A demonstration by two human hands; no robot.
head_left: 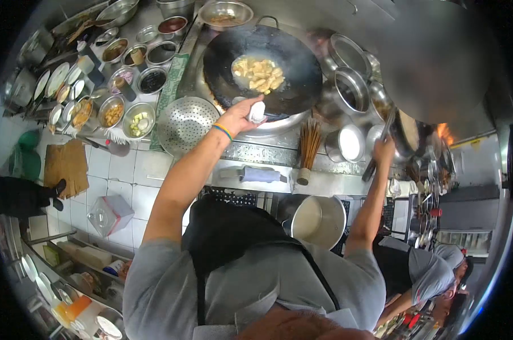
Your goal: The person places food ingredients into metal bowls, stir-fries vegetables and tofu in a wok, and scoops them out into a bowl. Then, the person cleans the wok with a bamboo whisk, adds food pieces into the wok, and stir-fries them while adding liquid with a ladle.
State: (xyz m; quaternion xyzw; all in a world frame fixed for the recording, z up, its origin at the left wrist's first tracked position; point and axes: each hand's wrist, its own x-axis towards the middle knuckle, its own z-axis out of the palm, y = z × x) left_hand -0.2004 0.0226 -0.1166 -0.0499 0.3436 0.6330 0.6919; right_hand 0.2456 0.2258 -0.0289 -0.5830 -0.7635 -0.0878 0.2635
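Observation:
Pale food pieces (pixel 261 73) sit in liquid in a large black wok (pixel 302 68) on the stove. My left hand (pixel 242 116), with a striped band at the wrist, is at the wok's near edge, closed on a folded white cloth (pixel 257 112). To the right, my right hand (pixel 384 150) is wrapped round a dark metal utensil handle (pixel 388 127), whose far end reaches among pots and is hard to make out. A perforated metal strainer (pixel 187 126) lies just left of my left hand.
Bowls of sauces and ingredients (pixel 152 80) crowd the left counter. A bamboo brush (pixel 309 144) stands near the front edge, above a large pot (pixel 319 221). Flames (pixel 444 133) rise at the right. A co-worker (pixel 423 269) is at lower right; another person (pixel 18 195) stands far left.

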